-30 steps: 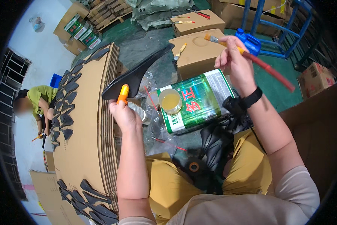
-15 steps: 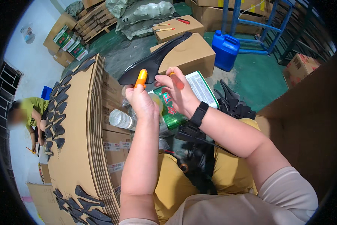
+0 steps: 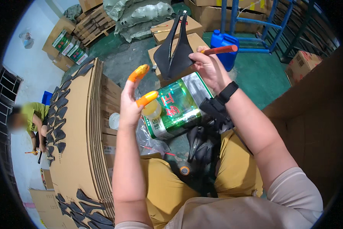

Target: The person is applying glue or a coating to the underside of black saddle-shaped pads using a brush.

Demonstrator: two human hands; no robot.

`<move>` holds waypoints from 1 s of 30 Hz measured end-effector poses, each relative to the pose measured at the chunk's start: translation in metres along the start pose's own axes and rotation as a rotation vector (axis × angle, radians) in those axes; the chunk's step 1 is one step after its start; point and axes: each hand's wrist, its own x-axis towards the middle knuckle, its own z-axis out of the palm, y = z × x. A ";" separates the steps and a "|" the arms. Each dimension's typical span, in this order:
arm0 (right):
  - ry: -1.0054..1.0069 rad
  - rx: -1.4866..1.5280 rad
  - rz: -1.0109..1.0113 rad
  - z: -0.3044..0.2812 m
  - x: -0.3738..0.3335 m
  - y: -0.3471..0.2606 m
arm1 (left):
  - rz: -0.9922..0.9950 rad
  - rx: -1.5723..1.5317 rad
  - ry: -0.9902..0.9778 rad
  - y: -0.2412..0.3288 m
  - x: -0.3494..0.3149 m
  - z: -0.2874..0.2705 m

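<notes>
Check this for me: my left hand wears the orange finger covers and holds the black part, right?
Not quite: the head view shows your right hand holding the black part. Your left hand does wear the orange finger covers.

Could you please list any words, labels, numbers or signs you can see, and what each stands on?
Green tin: large red characters, which I won't copy out; its pale panel has print too small to read.
Stacked green containers at back: too small to read.
Carton at right: red markings, too small to read.
</notes>
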 end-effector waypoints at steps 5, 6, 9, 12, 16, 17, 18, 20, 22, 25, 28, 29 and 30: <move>-0.007 -0.432 -0.015 -0.041 -0.011 -0.005 | -0.089 0.163 0.031 -0.005 -0.021 -0.028; -0.027 -0.486 0.014 -0.048 -0.013 -0.004 | -0.048 0.269 0.017 -0.006 -0.021 -0.034; -0.093 -0.547 0.041 -0.058 -0.018 0.010 | -0.083 0.375 -0.004 -0.007 -0.029 -0.045; -0.157 -0.546 0.090 -0.061 -0.022 0.031 | -0.142 0.512 -0.045 -0.005 -0.037 -0.049; -0.206 -0.631 0.165 -0.063 -0.022 0.062 | -0.202 0.513 -0.175 -0.004 -0.041 -0.046; -0.215 -0.697 0.175 -0.063 -0.022 0.072 | -0.185 0.539 -0.210 -0.003 -0.044 -0.044; -0.225 -0.764 0.184 -0.063 -0.021 0.082 | -0.196 0.578 -0.249 -0.005 -0.045 -0.039; -0.232 -0.792 0.220 -0.065 -0.019 0.098 | -0.197 0.641 -0.325 -0.008 -0.049 -0.031; -0.214 -0.849 0.253 -0.069 -0.016 0.111 | -0.240 0.746 -0.440 -0.017 -0.048 -0.019; -0.206 -0.983 0.230 -0.078 -0.010 0.117 | -0.346 0.905 -0.594 -0.037 -0.049 0.001; -0.207 -1.148 0.171 -0.085 -0.006 0.118 | -0.339 1.020 -0.704 -0.061 -0.048 0.020; -0.213 -1.182 0.160 -0.087 -0.005 0.118 | -0.325 1.050 -0.717 -0.069 -0.049 0.026; -0.225 -1.214 0.138 -0.089 -0.005 0.119 | -0.319 1.099 -0.740 -0.076 -0.050 0.030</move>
